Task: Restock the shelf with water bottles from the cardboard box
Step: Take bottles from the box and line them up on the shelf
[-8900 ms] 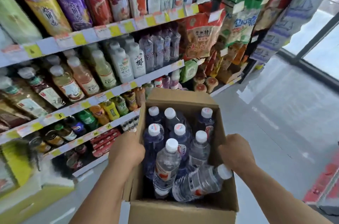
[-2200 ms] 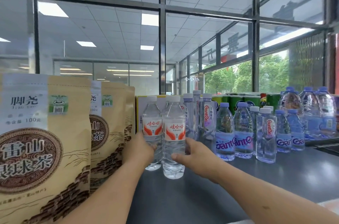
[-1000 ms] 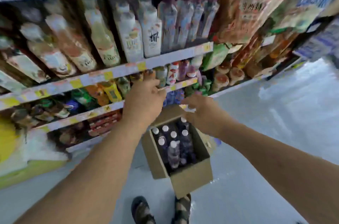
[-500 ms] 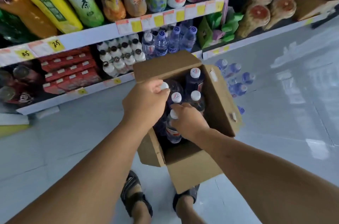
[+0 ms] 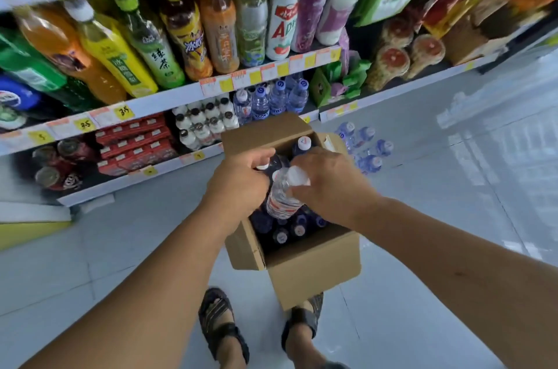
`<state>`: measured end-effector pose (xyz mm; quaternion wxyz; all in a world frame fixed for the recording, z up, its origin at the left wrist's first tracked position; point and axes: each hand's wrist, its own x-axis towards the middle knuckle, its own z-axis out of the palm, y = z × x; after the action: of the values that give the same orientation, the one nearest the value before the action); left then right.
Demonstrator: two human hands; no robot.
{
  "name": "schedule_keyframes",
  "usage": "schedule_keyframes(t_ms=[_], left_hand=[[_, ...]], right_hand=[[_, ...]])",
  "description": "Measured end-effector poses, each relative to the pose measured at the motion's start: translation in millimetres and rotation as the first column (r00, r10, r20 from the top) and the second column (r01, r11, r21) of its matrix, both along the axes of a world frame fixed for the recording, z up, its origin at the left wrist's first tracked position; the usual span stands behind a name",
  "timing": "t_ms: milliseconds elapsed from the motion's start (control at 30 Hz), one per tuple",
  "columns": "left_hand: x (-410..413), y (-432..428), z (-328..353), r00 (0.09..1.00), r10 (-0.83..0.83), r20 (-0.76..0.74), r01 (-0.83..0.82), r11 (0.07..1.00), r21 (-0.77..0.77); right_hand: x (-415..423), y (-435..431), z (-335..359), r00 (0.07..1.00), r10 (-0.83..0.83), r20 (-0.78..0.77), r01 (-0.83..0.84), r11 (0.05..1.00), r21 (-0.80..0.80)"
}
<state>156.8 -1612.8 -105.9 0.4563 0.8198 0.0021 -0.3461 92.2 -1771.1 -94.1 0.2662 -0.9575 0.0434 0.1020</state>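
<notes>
Head camera, looking steeply down a shop aisle past two bare forearms. A brown corrugated cardboard box (image 5: 314, 269), flaps folded open, stands on the glossy pale tiled floor (image 5: 422, 247) just in front of the person's feet in dark strappy sandals (image 5: 220, 326). Inside it, dark-looking plastic bottles (image 5: 290, 231) stand upright and packed close, showing their round caps.

The right hand (image 5: 329, 187) grips a clear plastic water bottle (image 5: 282, 201) at its neck. The fingers curl round it, so the smooth white screw cap pokes out beside them. This bottle is ribbed, with a red-and-white label band. It is tilted and sits higher than the others, with its lower end inside the box opening.

The left hand (image 5: 238, 187) is just beside the bottle on its left. Its fingers curl down over the bottle tops at the far left of the box. I cannot tell whether it actually grips one.

Behind the box, the white-edged shelf (image 5: 157, 102) carries yellow and pink price tags. Its lowest tier holds small blue-capped water bottles (image 5: 271, 101) beside squat white-capped bottles (image 5: 205, 122) and flat red cartons (image 5: 136, 142). The tier above holds tall tea and juice bottles (image 5: 169, 45). A cluster of blue-capped bottles (image 5: 362, 145) lies on the floor just right of the box.
</notes>
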Motion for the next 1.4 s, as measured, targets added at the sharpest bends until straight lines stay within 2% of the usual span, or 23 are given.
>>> schedule_keyframes(t_ms=[133, 200, 267, 367, 500, 633, 800, 900, 933, 1033, 1100, 1167, 1267, 1400], left_hand=[[10.7, 2.3, 118.5, 0.986, -0.156, -0.056, 0.138, 0.960, -0.243], [18.7, 7.0, 191.6, 0.969, -0.248, -0.009, 0.222, 0.882, -0.415], [26.9, 13.8, 264.8, 0.946, -0.309, 0.098, 0.314, 0.799, -0.513], [33.5, 19.6, 366.4, 0.906, -0.321, 0.276, 0.423, 0.709, -0.564], [27.6, 22.1, 483.2, 0.880, -0.216, 0.423, 0.461, 0.599, -0.655], [21.1, 29.7, 567.0, 0.832, -0.167, 0.528, 0.528, 0.526, -0.667], [18.6, 47.3, 623.2, 0.791, -0.090, 0.605, 0.560, 0.504, -0.657], [21.2, 60.4, 644.3, 0.785, -0.050, 0.618, 0.557, 0.496, -0.667], [22.6, 65.2, 650.2, 0.784, -0.047, 0.619, 0.556, 0.497, -0.666], [29.2, 81.2, 669.7, 0.792, -0.040, 0.609, 0.553, 0.468, -0.689], [35.1, 90.8, 683.7, 0.818, -0.012, 0.575, 0.521, 0.439, -0.732], [40.6, 100.8, 693.2, 0.827, 0.010, 0.562, 0.505, 0.425, -0.751], [42.7, 117.5, 700.1, 0.822, 0.006, 0.569, 0.514, 0.421, -0.747], [39.7, 138.2, 704.6, 0.818, 0.060, 0.572, 0.479, 0.479, -0.736]], right_hand=[[12.3, -11.0, 153.8, 0.985, 0.046, 0.164, -0.055, 0.997, 0.049], [18.2, -13.2, 240.2, 0.979, 0.036, 0.202, -0.047, 0.998, 0.050], [19.4, -15.8, 325.7, 0.968, 0.042, 0.248, -0.062, 0.995, 0.072], [19.5, -18.7, 440.3, 0.921, 0.038, 0.387, -0.088, 0.990, 0.111], [20.7, -11.2, 564.0, 0.790, -0.024, 0.613, -0.119, 0.974, 0.191], [21.5, 5.7, 651.7, 0.710, -0.048, 0.703, -0.211, 0.937, 0.277], [18.0, 31.6, 710.3, 0.652, -0.072, 0.754, -0.248, 0.920, 0.303], [12.7, 49.4, 717.8, 0.613, -0.136, 0.779, -0.178, 0.936, 0.304], [12.2, 54.5, 712.6, 0.621, -0.164, 0.767, -0.168, 0.927, 0.334], [5.5, 66.2, 686.7, 0.750, -0.223, 0.623, -0.197, 0.823, 0.532], [-2.4, 80.7, 667.0, 0.831, -0.123, 0.543, -0.252, 0.786, 0.565], [-5.8, 96.1, 653.5, 0.871, -0.061, 0.488, -0.292, 0.734, 0.613], [6.3, 112.6, 654.2, 0.877, -0.072, 0.475, -0.313, 0.664, 0.679], [29.5, 142.3, 657.3, 0.816, -0.169, 0.552, -0.306, 0.684, 0.662]])
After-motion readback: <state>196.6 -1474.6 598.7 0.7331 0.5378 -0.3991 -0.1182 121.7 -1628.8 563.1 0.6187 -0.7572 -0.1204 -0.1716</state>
